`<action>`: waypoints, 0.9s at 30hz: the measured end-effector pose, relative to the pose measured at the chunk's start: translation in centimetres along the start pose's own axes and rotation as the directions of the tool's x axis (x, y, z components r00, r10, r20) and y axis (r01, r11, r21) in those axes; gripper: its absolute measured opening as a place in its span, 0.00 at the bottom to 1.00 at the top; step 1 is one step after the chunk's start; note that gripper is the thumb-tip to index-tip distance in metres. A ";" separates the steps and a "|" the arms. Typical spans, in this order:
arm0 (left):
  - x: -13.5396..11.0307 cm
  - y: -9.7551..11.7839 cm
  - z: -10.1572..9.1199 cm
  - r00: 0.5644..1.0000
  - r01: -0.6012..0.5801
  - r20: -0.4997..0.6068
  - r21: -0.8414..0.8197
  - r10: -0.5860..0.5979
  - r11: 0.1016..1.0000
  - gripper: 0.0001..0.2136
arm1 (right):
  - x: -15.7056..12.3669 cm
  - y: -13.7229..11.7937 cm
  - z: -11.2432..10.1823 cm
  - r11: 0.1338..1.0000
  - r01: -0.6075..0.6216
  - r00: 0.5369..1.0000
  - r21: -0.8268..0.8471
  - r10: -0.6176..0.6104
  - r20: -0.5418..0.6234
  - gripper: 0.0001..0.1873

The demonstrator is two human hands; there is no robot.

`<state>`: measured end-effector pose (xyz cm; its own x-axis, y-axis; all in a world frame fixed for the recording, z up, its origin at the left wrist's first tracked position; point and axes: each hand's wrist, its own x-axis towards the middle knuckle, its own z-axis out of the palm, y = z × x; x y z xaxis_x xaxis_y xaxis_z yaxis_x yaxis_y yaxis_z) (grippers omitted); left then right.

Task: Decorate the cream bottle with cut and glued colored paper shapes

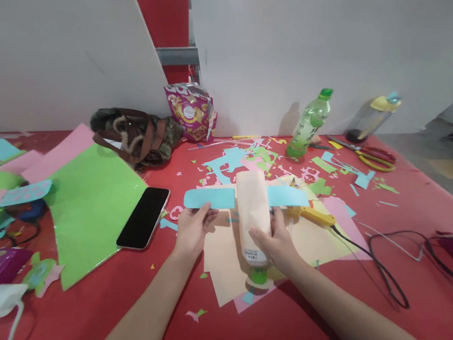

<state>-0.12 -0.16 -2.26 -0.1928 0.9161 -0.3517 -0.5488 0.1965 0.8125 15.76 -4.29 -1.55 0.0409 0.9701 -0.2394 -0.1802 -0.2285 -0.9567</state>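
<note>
A bottle wrapped in peach paper (252,210) lies on its side in the middle of the red table (111,304), its green cap (257,276) toward me. My right hand (275,243) is closed around its lower part. A light blue paper strip (213,198) runs across behind the bottle and sticks out on both sides. My left hand (194,227) pinches the strip's left part between thumb and fingers. Peach and yellow paper sheets (223,261) lie under the bottle.
A black phone (143,217) rests on a green sheet (89,204) at the left. A yellow-handled glue gun (315,216) with a black cord (384,272) lies to the right. Farther back stand a green drink bottle (310,122), scissors (371,156), a bag (135,135) and a snack pouch (191,112). Paper scraps are scattered about.
</note>
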 end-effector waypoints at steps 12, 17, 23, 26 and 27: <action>-0.2 0.3 0.4 1.000 0.000 -0.016 -0.007 0.000 1.000 0.09 | -0.2 -0.4 0.1 0.985 -0.051 0.999 0.163 0.048 0.023 0.22; -0.3 0.4 0.5 1.000 -0.013 -0.025 -0.014 0.012 1.000 0.08 | 0.0 -0.2 -0.2 0.973 -0.084 0.996 0.215 0.076 0.046 0.22; -0.3 0.4 0.5 1.000 -0.004 -0.009 -0.018 0.004 1.000 0.08 | 0.0 -0.3 -0.2 0.972 -0.097 0.995 0.216 0.087 0.054 0.22; -0.3 0.3 0.4 1.000 -0.013 -0.005 -0.019 0.013 1.000 0.09 | -0.1 -0.4 -0.1 0.973 -0.105 0.994 0.207 0.098 0.045 0.21; -0.2 0.3 0.4 1.000 -0.012 -0.004 -0.017 0.012 1.000 0.09 | -0.1 -0.5 0.0 0.973 -0.101 0.995 0.206 0.095 0.042 0.21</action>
<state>0.09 -0.18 -1.74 -0.2022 0.9170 -0.3437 -0.5606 0.1795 0.8084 15.88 -4.27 -1.10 -0.0179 0.9467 -0.3217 -0.3823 -0.3038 -0.8727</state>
